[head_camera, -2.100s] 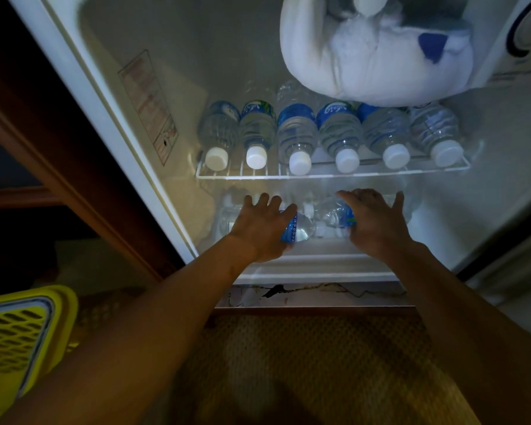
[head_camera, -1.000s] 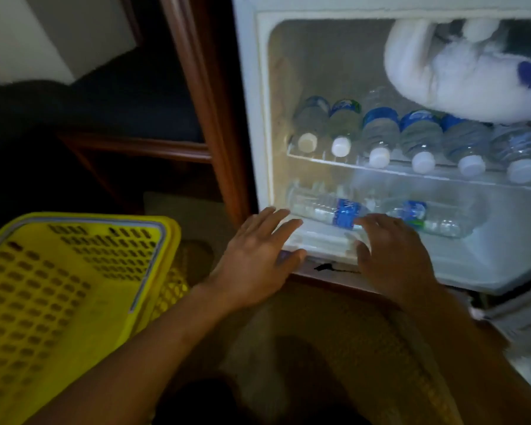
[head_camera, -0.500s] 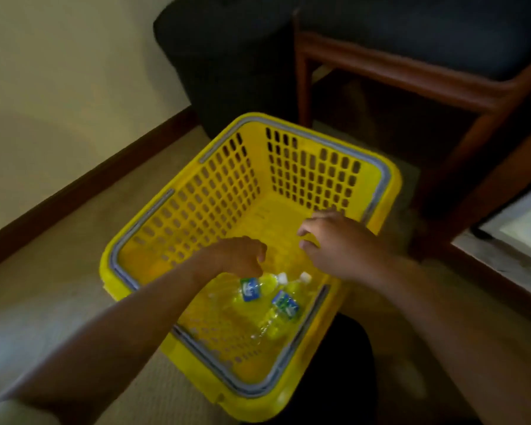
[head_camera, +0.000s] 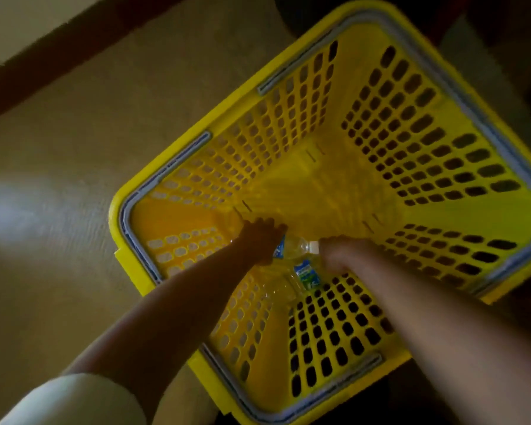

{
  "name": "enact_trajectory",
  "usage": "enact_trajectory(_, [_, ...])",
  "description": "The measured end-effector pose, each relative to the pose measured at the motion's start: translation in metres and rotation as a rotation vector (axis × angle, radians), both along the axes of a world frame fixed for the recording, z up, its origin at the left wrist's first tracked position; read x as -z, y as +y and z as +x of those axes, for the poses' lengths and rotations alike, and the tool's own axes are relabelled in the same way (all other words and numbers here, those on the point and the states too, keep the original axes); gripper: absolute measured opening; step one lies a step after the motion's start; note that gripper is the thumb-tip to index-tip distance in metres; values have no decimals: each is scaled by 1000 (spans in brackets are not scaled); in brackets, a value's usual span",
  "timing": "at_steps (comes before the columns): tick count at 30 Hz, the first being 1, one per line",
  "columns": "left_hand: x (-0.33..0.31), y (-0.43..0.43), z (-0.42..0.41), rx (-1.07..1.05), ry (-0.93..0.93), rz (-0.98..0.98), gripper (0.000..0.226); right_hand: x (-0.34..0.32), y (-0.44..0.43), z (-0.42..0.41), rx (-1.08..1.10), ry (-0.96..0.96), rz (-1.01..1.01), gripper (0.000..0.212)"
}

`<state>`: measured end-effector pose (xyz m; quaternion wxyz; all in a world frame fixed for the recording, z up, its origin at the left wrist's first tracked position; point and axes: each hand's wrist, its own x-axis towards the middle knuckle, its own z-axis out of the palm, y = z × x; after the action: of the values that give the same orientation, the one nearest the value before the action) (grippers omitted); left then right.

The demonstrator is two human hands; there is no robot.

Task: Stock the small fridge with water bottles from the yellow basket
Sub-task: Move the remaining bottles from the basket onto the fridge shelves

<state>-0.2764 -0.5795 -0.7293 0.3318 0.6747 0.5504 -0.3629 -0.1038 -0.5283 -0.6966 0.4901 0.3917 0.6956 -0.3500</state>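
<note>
Deeper in the yellow basket [head_camera: 114, 216] than before, the left hand [head_camera: 259, 240] curls round one water bottle [head_camera: 292, 247] and the right hand [head_camera: 339, 256] bunches over the second bottle [head_camera: 306, 276], grip unclear, presumably to lift both.

Left hand [head_camera: 259, 240], right hand [head_camera: 339, 256] reach down (fingers curled).

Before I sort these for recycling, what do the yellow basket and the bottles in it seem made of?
Yellow basket: likely rigid moulded plastic, smooth with slight sheen; its walls carry even rows of slots. Water bottles: thin clear plastic by the look, see-through bodies with blue printed labels; one shows a white cap. Blur hides finer texture.
</note>
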Motion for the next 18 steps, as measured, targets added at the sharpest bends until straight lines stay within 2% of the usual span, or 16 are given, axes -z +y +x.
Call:
enact_trajectory(5, [4, 4, 2, -35, -23, -36, 98, 19, 2, 13, -51, -32, -67, 51])
enact_trajectory(8, [4, 4, -2, -45, -38, -48, 99, 17, 11, 23, -27, 34, -157, 33])
enact_trajectory(13, [-11, 6, -3, -279, -82, 28, 97, -20, 40, 27, 221, 332, -163, 15])
enact_trajectory(18, [-40, 23, 4, -617, -194, 134, 100, -66, 47, 43, 517, 550, 30, 25])
